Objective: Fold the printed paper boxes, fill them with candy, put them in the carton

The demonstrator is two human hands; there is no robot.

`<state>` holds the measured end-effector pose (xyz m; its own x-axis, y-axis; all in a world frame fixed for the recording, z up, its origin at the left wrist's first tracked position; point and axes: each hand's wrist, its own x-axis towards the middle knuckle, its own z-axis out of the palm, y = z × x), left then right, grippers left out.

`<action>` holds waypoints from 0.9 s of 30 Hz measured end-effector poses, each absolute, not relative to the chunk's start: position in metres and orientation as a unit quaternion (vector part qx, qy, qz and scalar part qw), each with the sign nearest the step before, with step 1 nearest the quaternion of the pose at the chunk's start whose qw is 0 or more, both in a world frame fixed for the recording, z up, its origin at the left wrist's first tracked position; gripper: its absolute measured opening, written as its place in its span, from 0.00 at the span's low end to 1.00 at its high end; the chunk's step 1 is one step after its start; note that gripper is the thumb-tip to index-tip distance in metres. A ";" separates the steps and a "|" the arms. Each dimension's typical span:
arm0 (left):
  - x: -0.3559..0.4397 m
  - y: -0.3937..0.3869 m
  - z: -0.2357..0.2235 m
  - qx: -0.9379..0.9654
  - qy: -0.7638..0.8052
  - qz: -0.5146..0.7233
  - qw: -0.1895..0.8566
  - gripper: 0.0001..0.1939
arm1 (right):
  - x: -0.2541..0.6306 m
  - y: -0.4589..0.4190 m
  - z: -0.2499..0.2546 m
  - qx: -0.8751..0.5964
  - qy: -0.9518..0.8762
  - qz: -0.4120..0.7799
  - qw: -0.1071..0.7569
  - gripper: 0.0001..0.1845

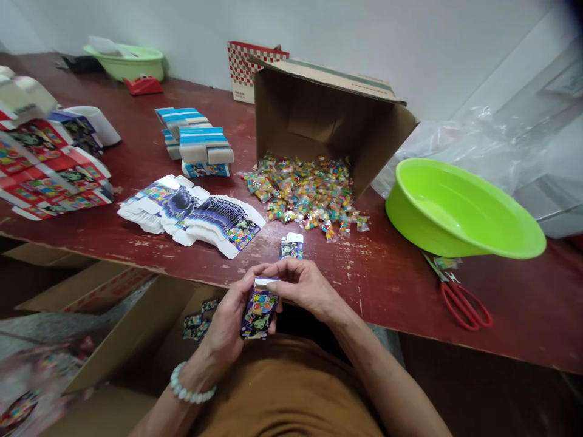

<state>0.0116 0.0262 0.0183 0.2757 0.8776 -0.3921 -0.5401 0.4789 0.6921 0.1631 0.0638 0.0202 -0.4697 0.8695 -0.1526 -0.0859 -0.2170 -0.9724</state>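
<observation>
A small purple printed candy box [259,312] is held upright in front of my body, just off the table's front edge. My left hand [230,312] wraps round its left side and back. At its top, the fingers of my right hand [298,282] press on the white end flap [265,281]. Just beyond my hands, another small box [291,246] lies on the table with its white flap up. Farther back, wrapped candies [310,191] spill from a cardboard carton [319,115] tipped on its side. Left of them lies a fanned stack of flat purple boxes [195,212].
A green basin [460,212] and red-handled scissors [464,303] are on the right. Blue bundles [200,142] and red bundles [50,170] of flat boxes stand left. Below the table edge, an open carton [136,328] holds several filled-looking dark boxes [197,325].
</observation>
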 end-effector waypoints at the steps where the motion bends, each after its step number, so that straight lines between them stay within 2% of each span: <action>1: 0.011 0.026 0.017 0.218 0.390 0.465 0.765 0.23 | 0.161 0.064 0.020 -0.381 -0.539 0.663 0.353 0.10; 5: 0.008 0.028 0.014 0.195 0.397 0.461 0.769 0.24 | 0.159 0.060 0.023 -0.380 -0.672 0.495 0.399 0.05; 8: 0.007 0.028 0.012 0.175 0.376 0.440 0.796 0.28 | 0.161 0.055 0.020 -0.368 -0.692 0.451 0.428 0.05; 10: 0.008 0.028 0.011 0.161 0.366 0.421 0.814 0.30 | 0.160 0.051 0.015 -0.387 -0.666 0.474 0.427 0.08; 14: 0.010 0.026 0.009 0.153 0.359 0.441 0.808 0.28 | 0.153 0.047 0.006 -0.409 -0.524 0.600 0.444 0.17; 18: 0.010 0.024 0.011 0.193 0.348 0.479 0.782 0.27 | 0.149 0.048 0.004 -0.421 -0.466 0.604 0.492 0.25; 23: 0.010 0.020 0.017 0.230 0.363 0.467 0.773 0.31 | 0.156 0.052 0.008 -0.373 -0.532 0.655 0.386 0.12; 27: 0.012 0.022 0.021 0.205 0.355 0.469 0.782 0.33 | 0.159 0.053 0.011 -0.357 -0.682 0.465 0.436 0.06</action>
